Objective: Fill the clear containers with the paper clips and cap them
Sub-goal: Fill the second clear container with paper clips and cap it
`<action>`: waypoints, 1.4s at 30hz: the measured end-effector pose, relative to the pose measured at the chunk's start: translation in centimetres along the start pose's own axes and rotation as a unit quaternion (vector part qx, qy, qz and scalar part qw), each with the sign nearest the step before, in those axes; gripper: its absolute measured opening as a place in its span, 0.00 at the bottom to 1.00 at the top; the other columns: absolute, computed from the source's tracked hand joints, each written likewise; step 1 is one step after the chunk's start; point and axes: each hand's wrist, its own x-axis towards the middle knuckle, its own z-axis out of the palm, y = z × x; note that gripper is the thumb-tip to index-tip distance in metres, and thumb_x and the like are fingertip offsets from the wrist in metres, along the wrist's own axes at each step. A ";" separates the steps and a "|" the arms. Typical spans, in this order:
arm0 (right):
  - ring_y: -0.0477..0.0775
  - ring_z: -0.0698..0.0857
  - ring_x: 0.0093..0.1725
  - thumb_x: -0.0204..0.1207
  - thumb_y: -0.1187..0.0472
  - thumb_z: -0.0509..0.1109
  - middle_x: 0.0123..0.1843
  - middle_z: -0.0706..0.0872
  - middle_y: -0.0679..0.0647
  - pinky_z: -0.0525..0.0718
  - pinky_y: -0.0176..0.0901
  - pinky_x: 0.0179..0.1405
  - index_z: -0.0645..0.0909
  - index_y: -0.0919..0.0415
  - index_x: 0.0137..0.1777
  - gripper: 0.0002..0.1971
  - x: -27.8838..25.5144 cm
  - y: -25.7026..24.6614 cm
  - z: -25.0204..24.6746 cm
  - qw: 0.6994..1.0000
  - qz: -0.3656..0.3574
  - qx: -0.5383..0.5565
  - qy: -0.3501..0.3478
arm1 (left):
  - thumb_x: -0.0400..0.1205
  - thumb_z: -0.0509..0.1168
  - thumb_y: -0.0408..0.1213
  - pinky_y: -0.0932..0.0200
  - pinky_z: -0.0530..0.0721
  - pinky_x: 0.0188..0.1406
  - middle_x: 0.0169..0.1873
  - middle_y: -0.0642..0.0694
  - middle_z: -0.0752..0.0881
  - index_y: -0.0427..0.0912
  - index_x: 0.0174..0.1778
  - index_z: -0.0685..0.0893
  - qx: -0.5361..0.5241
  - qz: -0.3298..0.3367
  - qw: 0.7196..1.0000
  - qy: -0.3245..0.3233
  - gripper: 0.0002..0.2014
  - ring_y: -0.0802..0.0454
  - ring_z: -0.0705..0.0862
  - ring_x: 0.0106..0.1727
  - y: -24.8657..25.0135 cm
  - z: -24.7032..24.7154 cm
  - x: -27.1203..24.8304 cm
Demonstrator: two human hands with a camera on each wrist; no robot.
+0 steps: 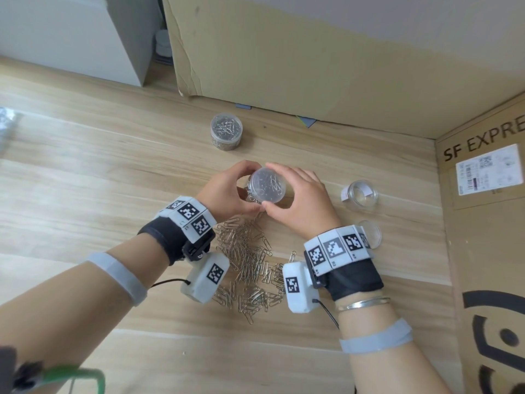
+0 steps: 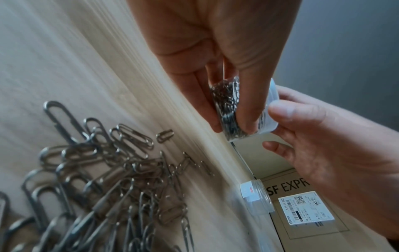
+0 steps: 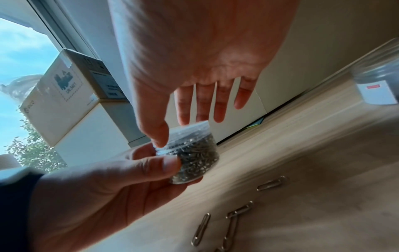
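My left hand (image 1: 227, 191) grips a clear container (image 1: 266, 185) full of paper clips, thumb and fingers curled round its side, lifted above the table (image 1: 85, 172); my right hand (image 1: 298, 203) pinches its lid (image 2: 272, 109) at the rim; loose paper clips (image 1: 250, 265) lie heaped below my wrists; a capped full container (image 1: 226, 131) stands farther back; an empty container (image 1: 360, 193) sits to the right.
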 end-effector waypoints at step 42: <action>0.52 0.83 0.59 0.60 0.33 0.73 0.56 0.87 0.52 0.81 0.45 0.59 0.80 0.56 0.62 0.35 2.4 -0.6 -0.8 0.989 0.137 -0.052 -0.019 | 0.59 0.80 0.34 0.69 0.78 0.36 0.54 0.54 0.83 0.45 0.58 0.77 0.041 -0.004 0.999 0.009 0.32 0.64 0.77 0.25 0.2 0.4 1.5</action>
